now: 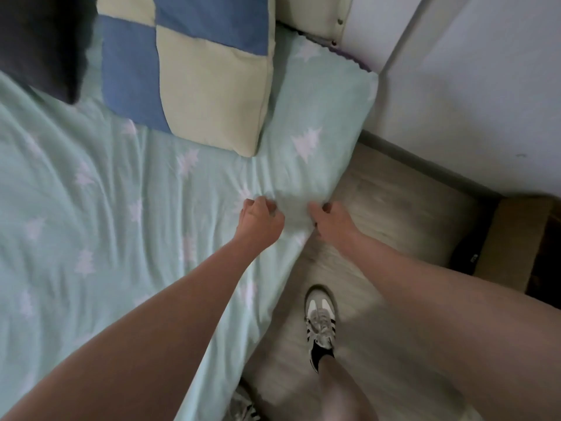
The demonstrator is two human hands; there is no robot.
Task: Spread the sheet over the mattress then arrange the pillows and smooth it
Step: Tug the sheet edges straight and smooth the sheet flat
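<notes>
A mint-green sheet (100, 208) with white tree prints covers the mattress, creased in long folds. My left hand (261, 218) is closed on a pinch of the sheet near the bed's right edge. My right hand (331, 218) grips the sheet where it drops over that edge. A blue-and-cream checked pillow (197, 71) lies at the head of the bed. A dark pillow (39, 41) sits at the top left, partly out of frame.
Light wood floor (394, 208) runs along the bed's right side, where my sneakered foot (320, 320) stands. A pale wall (470, 71) and baseboard close the top right. A cardboard box (516, 238) sits at the right edge. The headboard (312, 13) is behind the pillows.
</notes>
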